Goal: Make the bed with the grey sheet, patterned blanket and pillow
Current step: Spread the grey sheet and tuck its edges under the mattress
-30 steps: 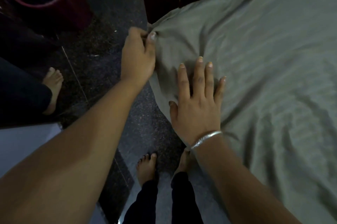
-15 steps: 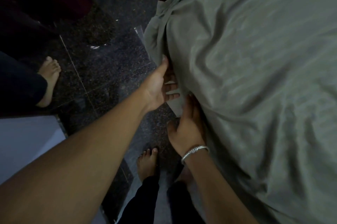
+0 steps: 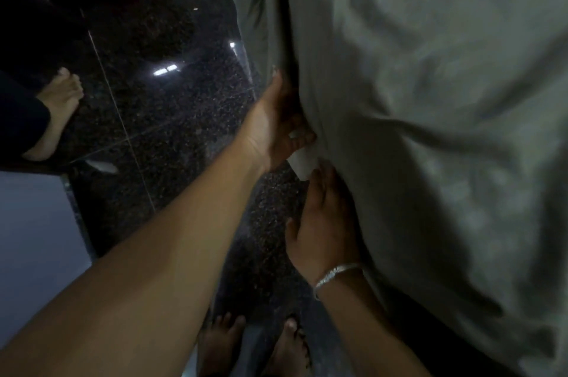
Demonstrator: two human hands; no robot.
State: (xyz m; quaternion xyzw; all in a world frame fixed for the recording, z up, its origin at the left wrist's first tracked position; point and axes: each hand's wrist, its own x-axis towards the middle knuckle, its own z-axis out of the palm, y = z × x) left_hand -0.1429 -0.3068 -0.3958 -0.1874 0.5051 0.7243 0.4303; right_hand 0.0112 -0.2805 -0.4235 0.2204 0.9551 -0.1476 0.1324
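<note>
Though dim, L+R hands at sheet edge.

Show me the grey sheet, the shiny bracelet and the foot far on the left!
grey sheet (image 3: 415, 100), head view, on its wrinkled top.
bracelet (image 3: 335, 273), head view, middle of the silver band.
foot (image 3: 58, 111), head view, on its top behind the toes.

Blurred grey fabric sheet is running off top and right edges; left hand, right hand fingertips are hiding beneath it.

Dark speckled polished floor with thin joint lines, bright light reflections, pale panel lower left
</note>
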